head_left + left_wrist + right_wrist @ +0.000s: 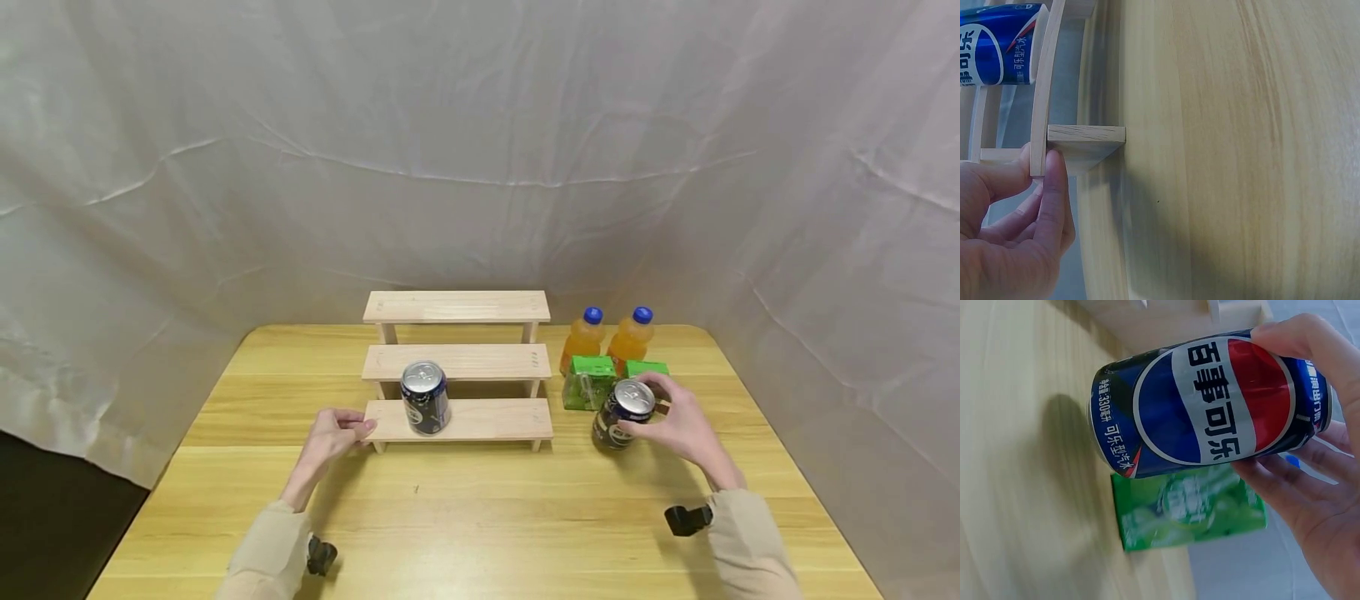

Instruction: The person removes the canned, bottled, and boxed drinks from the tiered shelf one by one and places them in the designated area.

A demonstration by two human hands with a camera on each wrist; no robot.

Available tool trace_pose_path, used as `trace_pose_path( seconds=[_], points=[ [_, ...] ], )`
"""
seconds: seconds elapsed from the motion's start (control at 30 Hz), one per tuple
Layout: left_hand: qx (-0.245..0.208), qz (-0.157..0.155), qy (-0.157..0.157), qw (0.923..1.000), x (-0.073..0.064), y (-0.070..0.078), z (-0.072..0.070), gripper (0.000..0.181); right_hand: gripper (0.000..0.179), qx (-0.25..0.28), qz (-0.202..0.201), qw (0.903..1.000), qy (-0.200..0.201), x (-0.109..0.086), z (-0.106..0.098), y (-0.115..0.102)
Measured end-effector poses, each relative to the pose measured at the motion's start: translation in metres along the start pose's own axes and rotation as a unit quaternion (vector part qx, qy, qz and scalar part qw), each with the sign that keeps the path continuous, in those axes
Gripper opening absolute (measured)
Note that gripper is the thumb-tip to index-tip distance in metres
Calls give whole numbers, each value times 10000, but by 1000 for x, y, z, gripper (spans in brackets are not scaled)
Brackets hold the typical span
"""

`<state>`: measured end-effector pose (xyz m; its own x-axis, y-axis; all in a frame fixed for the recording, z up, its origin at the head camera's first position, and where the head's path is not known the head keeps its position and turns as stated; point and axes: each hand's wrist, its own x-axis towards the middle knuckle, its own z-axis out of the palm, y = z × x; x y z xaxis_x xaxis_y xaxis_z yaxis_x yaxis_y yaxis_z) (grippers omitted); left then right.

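My right hand [678, 421] grips a dark blue soda can [1204, 406] near its top, thumb on one side and fingers on the other. In the right wrist view the can's base hangs over the table with a shadow beside it. My left hand [333, 433] pinches the left end of the lowest step of a three-tier wooden stand [487, 419], thumb above and fingers below. A second soda can [425, 398] stands upright on that lowest step, left of its middle; part of it shows in the left wrist view.
Right of the stand are two orange drink bottles [583, 340] with blue caps. In front of them stand two green drink cartons [589, 383], one partly hidden by the right hand. Grey cloth [480, 167] hangs behind the wooden table [480, 517].
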<state>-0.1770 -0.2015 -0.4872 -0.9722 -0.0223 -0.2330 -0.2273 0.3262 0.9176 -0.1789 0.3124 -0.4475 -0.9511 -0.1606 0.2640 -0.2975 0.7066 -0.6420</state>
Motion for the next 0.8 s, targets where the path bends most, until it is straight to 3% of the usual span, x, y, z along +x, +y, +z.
trace_pose_path(
  seconds=[0.33, 0.8],
  points=[
    [4, -12, -2, 10000, 0, 0, 0, 41, 67, -23, 409, 9992, 10, -8, -10, 18],
    [-58, -2, -7, 10000, 2, -1, 0, 41, 68, -80, 558, 9984, -3, -12, -11, 30]
  ],
)
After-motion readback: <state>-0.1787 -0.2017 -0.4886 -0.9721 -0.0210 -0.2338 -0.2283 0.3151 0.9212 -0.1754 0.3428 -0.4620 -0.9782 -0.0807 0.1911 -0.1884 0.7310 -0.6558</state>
